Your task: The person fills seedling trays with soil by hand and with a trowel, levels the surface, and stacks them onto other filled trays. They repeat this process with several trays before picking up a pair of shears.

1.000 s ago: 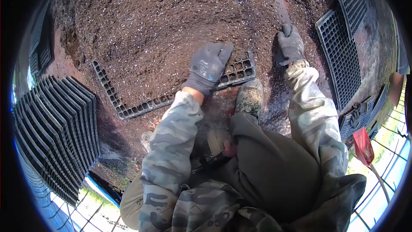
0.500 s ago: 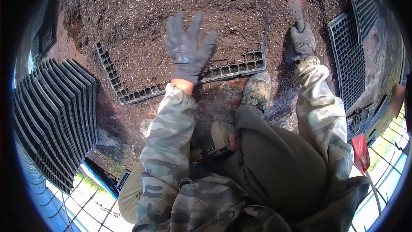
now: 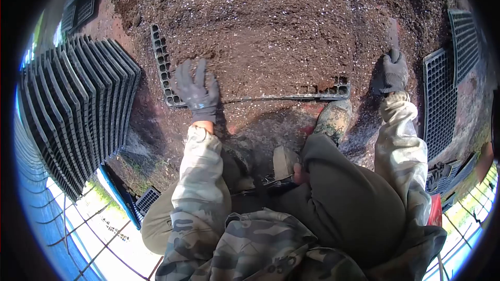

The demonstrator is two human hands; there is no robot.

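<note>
My left hand (image 3: 197,91), in a dark grey glove, lies with spread fingers on the potting soil (image 3: 271,62) near the front left corner of a black seed tray (image 3: 161,62). Soil covers most of the tray; bare cells show along its left side and at the front right corner. My right hand (image 3: 395,70), gloved too, is closed on a flat-bladed hand tool (image 3: 393,34) to the right of the tray. The tool's blade points away from me over the soil, and its grip is hidden in my fist.
A tall stack of black seed trays (image 3: 83,109) stands on the left. More trays (image 3: 440,104) lie at the right, with another tray (image 3: 463,44) behind. My camouflage-patterned shoe (image 3: 334,118) is close to the tray's front edge. Wire mesh (image 3: 99,234) runs below at the left.
My left hand has swept left along the tray's front edge, and soil now covers most front cells that were bare. My right hand keeps its grip beside the tray. The view has shifted.
</note>
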